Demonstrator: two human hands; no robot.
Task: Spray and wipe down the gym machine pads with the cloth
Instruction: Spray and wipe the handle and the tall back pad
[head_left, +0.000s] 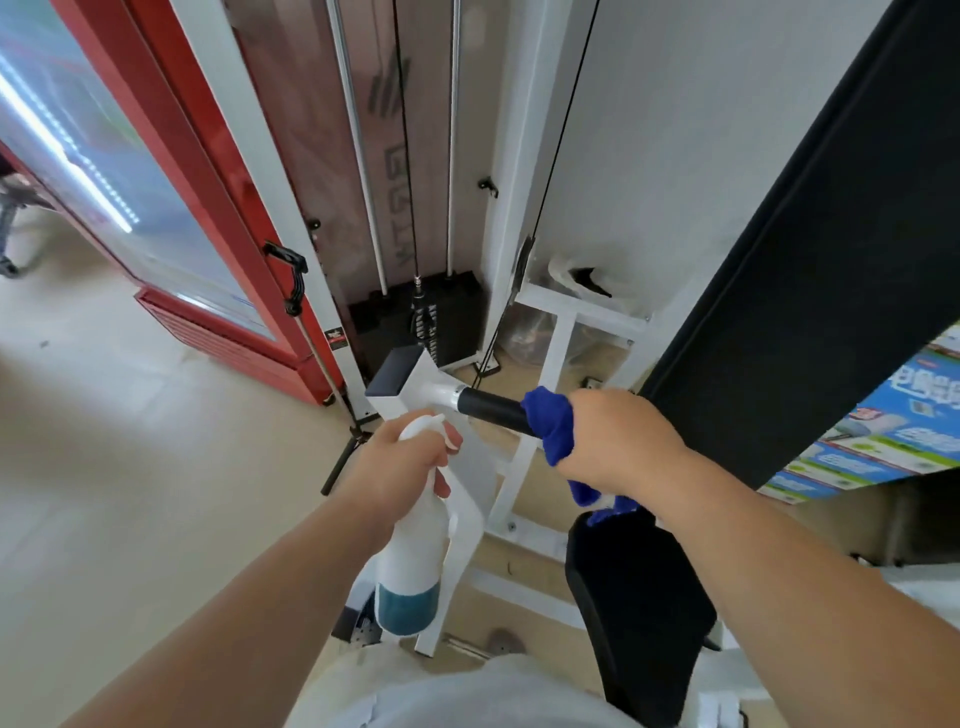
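My left hand (402, 462) grips the head of a white spray bottle (410, 566) with blue liquid at its bottom, held upright in front of the white machine frame (467, 499). My right hand (618, 441) holds a blue cloth (550, 426) wrapped round the black foam handle grip (491, 406) of the machine. A corner of the cloth hangs down towards the black seat pad (639, 597) below. The long black back pad (810, 249) rises at the right.
The weight stack (415, 322) with chrome guide rods and cables stands behind the handle. A red glass-door fridge (171, 208) is at the left, beside pale floor. Blue printed boxes (893, 431) lie at the right under the back pad.
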